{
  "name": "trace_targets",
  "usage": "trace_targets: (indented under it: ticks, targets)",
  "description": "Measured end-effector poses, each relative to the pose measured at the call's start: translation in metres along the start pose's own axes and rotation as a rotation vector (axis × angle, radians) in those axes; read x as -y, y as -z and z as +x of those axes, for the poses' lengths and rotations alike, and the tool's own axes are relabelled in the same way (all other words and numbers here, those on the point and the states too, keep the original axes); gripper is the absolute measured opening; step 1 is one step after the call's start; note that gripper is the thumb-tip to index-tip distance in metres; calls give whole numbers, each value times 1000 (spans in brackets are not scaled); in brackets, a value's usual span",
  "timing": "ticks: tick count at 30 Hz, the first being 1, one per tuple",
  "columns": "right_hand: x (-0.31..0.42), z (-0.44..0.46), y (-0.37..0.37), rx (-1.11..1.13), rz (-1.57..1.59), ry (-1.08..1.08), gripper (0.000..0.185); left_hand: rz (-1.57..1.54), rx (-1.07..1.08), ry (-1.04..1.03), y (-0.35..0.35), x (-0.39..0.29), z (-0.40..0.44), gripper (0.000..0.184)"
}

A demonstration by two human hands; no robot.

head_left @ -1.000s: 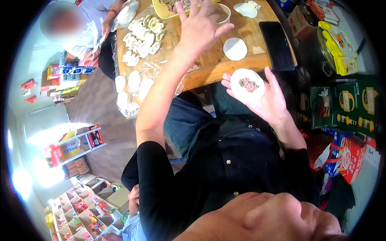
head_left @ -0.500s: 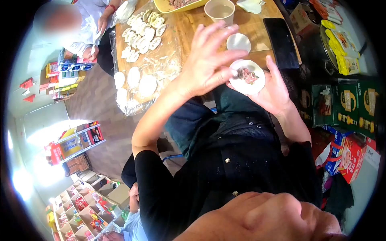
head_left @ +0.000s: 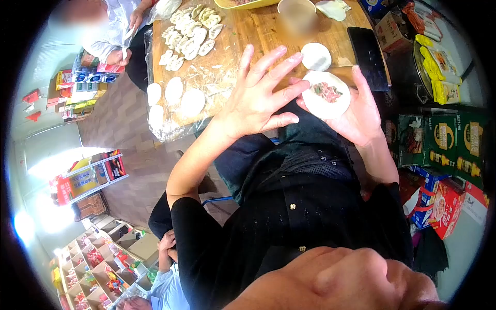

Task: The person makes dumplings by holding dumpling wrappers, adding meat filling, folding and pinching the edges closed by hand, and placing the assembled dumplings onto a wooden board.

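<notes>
My right hand [head_left: 361,116], palm up, cradles a round dumpling wrapper [head_left: 330,109]. Pinkish meat filling with green bits [head_left: 329,92] lies at the wrapper's middle. My left hand [head_left: 258,98] is open, fingers spread and back toward me, with its index fingertip at the wrapper's left edge; I cannot tell whether it touches. Just beyond, on the wooden table [head_left: 248,31], is a stack of round wrappers [head_left: 316,57]. Several folded dumplings [head_left: 188,33] sit at the table's far left, and several flat wrappers [head_left: 192,102] lie on plastic film nearer to me.
A cup [head_left: 297,18] and a yellow tray [head_left: 243,4] of filling stand at the back. A black phone [head_left: 368,58] lies near the table's right edge. Another person [head_left: 116,31] sits at the far left. Boxes [head_left: 444,134] and a pot [head_left: 421,67] line the right side.
My left fingers have spread apart, and the thumb has moved down off the wrapper. My right hand has shifted slightly right with the filled wrapper. The view has shifted a little.
</notes>
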State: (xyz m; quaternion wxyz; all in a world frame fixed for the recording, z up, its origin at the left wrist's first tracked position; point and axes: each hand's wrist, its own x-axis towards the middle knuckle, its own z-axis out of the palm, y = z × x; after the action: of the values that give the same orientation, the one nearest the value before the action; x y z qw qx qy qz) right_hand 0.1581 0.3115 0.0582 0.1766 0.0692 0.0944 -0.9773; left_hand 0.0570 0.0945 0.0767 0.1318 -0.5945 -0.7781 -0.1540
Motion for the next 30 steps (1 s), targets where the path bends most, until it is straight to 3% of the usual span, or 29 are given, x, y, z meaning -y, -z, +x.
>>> trace_targets:
  ticks: [3, 5, 11, 18, 21, 22, 24, 30]
  targets:
    - [-1, 2, -6, -52, 49, 47, 74, 16, -14, -9, 2, -5, -5, 59]
    - [0, 3, -6, 60, 183, -10, 71, 14, -13, -18, 2, -10, -9, 59]
    - [-3, 8, -2, -95, 79, 60, 66, -3, 26, -51, -10, -29, -10, 59]
    - [-12, 12, 11, -19, 48, 84, 62, -123, -65, 0, -25, -38, 2, 62]
    - [-13, 12, 13, -40, 60, 104, 64, -90, -267, 144, -15, -19, 31, 55]
    - [-11, 12, 18, 102, 162, 67, 70, -86, -269, 147, -18, -6, 41, 55]
    - [-11, 9, 7, 39, 111, 53, 73, 74, -316, 208, -27, 23, 63, 44]
    - [-8, 1, 2, -29, 69, 63, 78, 149, -258, 260, -48, 56, 105, 39]
